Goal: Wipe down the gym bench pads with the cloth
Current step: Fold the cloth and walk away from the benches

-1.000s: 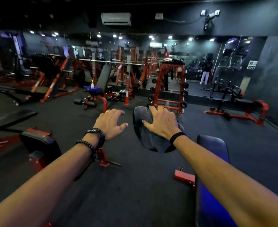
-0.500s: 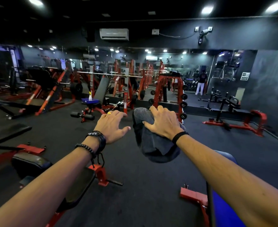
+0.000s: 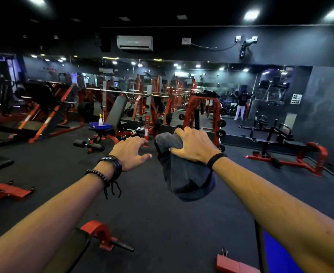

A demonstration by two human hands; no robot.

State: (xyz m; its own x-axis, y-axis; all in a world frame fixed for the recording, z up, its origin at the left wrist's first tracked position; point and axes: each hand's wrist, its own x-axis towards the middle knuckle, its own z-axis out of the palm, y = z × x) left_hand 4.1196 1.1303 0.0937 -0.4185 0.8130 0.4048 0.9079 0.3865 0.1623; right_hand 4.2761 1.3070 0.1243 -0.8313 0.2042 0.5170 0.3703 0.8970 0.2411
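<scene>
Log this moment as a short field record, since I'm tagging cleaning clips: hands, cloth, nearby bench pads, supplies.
left hand: left hand held out in the air, fingers spread, holding nothing
right hand: right hand grips the grey folded cloth
cloth contact: hangs below the hand over the dark rubber floor, touching no pad
nearest pads: blue padded bench under the right forearm; black padded bench under the left forearm
supplies: white spray bottle standing in a blue tray on a far bench

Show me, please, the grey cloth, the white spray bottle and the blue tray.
Grey cloth (image 3: 183, 174), head view, on its hanging fold.
White spray bottle (image 3: 100, 121), head view, on its body.
Blue tray (image 3: 97, 126), head view, on its front wall.
</scene>
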